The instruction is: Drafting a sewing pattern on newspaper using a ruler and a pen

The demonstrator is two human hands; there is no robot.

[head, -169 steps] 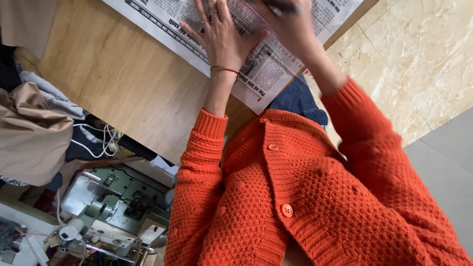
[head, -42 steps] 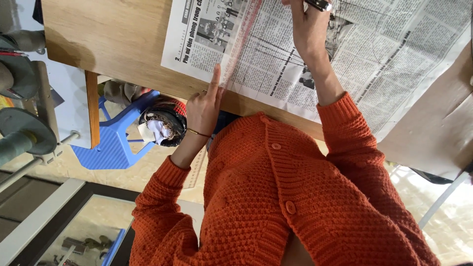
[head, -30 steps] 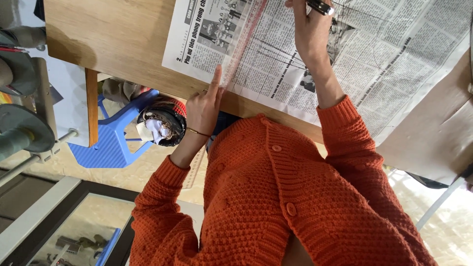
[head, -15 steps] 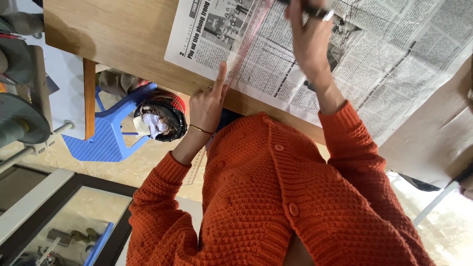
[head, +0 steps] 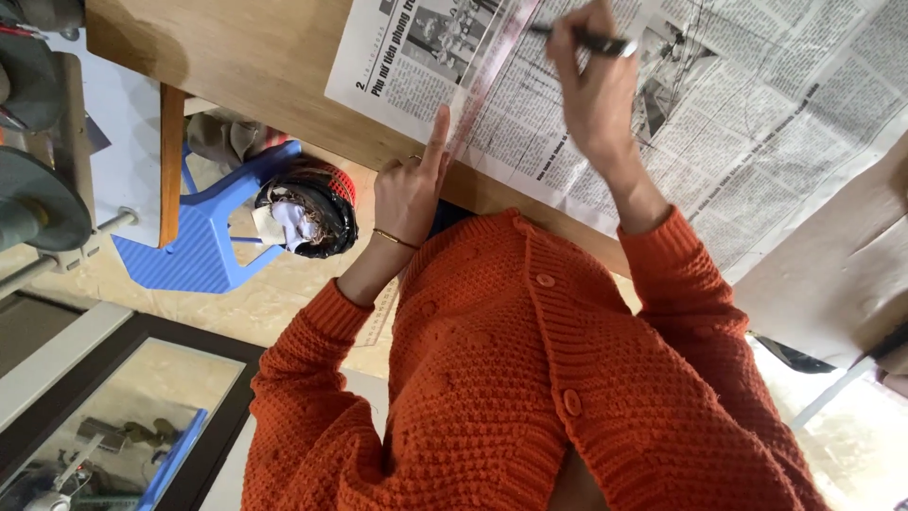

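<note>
A newspaper (head: 757, 123) lies spread on a wooden table (head: 255, 66). A clear ruler (head: 492, 71) with a pinkish edge lies slantwise across the sheet. My left hand (head: 409, 189) presses its index fingertip on the ruler's near end, the other fingers curled; a thin bracelet sits on the wrist. My right hand (head: 591, 80) grips a dark pen (head: 582, 38) with its tip beside the ruler, further up the sheet. Both arms wear orange knitted sleeves.
Below the table's edge stand a blue plastic stool (head: 203, 251) and a round bin (head: 307, 208) lined with a black bag and holding paper scraps. Grey machine parts (head: 38, 189) sit at the left. A brown sheet (head: 842, 274) lies at the right.
My right hand with the pen has come a little lower along the ruler. The left index finger has stayed pressed on the ruler. The view has shifted slightly.
</note>
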